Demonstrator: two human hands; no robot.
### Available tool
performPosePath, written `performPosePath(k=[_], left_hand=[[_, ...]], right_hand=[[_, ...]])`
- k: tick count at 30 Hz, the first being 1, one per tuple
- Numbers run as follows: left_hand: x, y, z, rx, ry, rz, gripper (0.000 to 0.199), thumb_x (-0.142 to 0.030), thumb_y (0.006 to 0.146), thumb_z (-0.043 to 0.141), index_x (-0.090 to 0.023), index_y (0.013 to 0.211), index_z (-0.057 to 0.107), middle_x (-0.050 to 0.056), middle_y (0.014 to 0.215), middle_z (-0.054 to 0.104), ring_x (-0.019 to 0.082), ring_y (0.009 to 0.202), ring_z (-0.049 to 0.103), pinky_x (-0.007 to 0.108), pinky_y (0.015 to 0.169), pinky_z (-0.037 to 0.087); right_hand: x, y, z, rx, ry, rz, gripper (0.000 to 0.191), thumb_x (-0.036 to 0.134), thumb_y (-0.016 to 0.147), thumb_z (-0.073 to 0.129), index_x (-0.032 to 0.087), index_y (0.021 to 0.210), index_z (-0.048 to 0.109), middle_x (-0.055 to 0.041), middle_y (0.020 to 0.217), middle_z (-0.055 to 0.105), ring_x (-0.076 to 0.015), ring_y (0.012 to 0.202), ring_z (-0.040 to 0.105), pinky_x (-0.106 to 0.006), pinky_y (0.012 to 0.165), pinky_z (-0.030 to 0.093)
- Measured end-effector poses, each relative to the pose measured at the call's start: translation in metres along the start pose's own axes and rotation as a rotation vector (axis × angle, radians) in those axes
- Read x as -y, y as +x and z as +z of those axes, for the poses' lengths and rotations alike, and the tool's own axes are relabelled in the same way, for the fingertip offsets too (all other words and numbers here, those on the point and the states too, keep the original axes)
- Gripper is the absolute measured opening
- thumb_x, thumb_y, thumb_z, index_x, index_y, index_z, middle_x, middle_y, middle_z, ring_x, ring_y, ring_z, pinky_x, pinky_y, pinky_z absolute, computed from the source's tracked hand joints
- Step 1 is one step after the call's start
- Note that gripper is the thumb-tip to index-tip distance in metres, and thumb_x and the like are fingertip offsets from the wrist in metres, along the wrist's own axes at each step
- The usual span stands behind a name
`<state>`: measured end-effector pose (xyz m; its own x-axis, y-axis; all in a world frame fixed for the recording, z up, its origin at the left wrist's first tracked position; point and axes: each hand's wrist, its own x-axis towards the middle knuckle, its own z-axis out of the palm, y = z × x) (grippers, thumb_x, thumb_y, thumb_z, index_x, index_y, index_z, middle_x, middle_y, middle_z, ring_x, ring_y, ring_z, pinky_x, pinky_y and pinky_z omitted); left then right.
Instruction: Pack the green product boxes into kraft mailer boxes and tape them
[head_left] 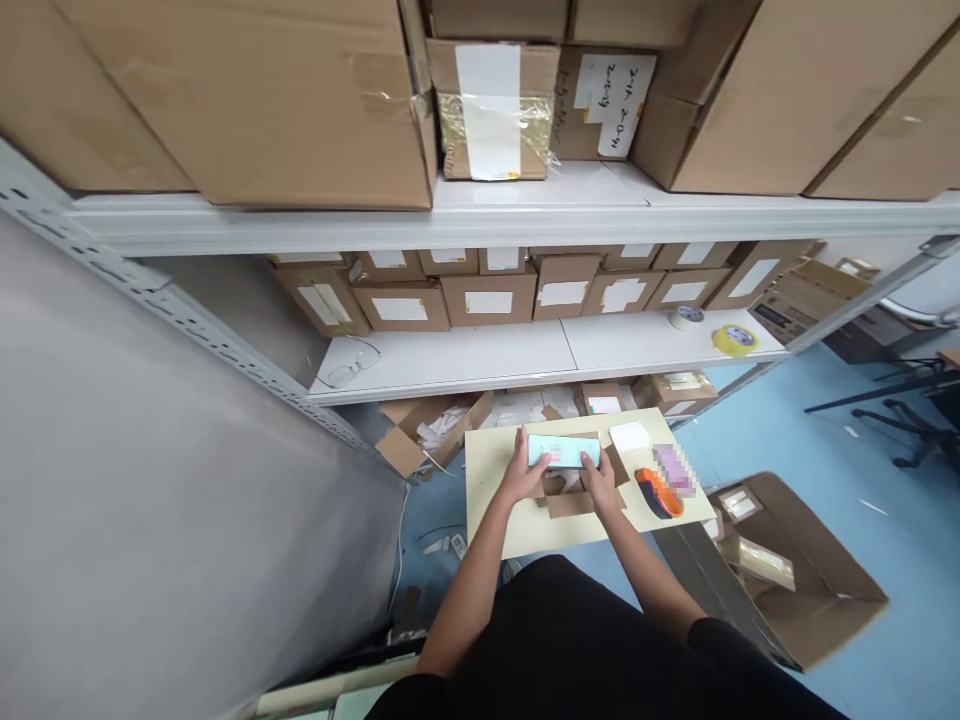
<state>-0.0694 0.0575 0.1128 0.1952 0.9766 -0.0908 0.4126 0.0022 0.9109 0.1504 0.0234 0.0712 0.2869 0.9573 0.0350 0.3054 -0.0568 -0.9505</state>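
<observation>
A light green flat box is held level between my two hands, over an open cardboard box on a pale yellow table. My left hand closes round its left end, thumb on top. At its right end my right hand grips in the same way. Something whitish shows inside the open box below. Right of it lie a white stack of paper, an orange and dark blue tape dispenser and a blurred purple item.
Shelves stand in front, loaded with cardboard boxes; glasses and tape rolls lie on the middle one. A large open carton with parcels stands at the right. Another open box sits left of the table.
</observation>
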Motion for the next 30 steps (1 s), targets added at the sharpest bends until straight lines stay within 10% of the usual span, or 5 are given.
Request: performPosePath(k=[5,10,16,30], left_hand=[[0.009,-0.001,0.082,-0.056,0.056,-0.271,0.069,-0.045,0.105,0.039,-0.015,0.165,0.023,0.015,0.152,0.058,0.029,0.141,0.055,0.042,0.117,0.042],[0.026,0.000,0.113,-0.044,0.087,-0.337,0.071,-0.045,0.105,0.036,-0.009,0.164,0.024,0.020,0.154,0.054,0.032,0.142,0.053,0.044,0.117,0.043],[0.048,-0.003,0.118,0.009,0.280,-0.281,0.078,-0.037,0.097,0.049,-0.014,0.165,0.019,0.012,0.173,0.022,0.028,0.161,0.011,0.042,0.132,0.016],[0.074,-0.031,0.109,0.255,0.527,-0.103,0.091,-0.044,0.074,0.083,-0.024,0.154,0.045,0.006,0.175,-0.013,0.037,0.160,-0.012,0.054,0.128,0.020]], right_hand=[[-0.020,0.002,-0.047,-0.174,-0.003,0.167,0.081,0.065,0.083,0.064,0.014,0.145,0.055,-0.0171,0.131,0.071,-0.0327,0.118,0.068,-0.049,0.102,0.056],[-0.039,0.012,-0.061,-0.135,-0.101,0.164,0.072,0.063,0.083,0.063,0.014,0.137,0.063,-0.0167,0.124,0.074,-0.0341,0.114,0.069,-0.050,0.102,0.055],[-0.071,0.013,-0.056,-0.038,-0.460,0.244,0.068,0.048,0.087,0.058,0.013,0.145,0.055,-0.0183,0.145,0.060,-0.0352,0.143,0.049,-0.050,0.118,0.042],[-0.101,0.011,-0.060,0.085,-0.524,0.041,0.066,0.040,0.087,0.057,0.018,0.149,0.051,-0.0153,0.158,0.046,-0.0352,0.149,0.040,-0.053,0.123,0.035]])
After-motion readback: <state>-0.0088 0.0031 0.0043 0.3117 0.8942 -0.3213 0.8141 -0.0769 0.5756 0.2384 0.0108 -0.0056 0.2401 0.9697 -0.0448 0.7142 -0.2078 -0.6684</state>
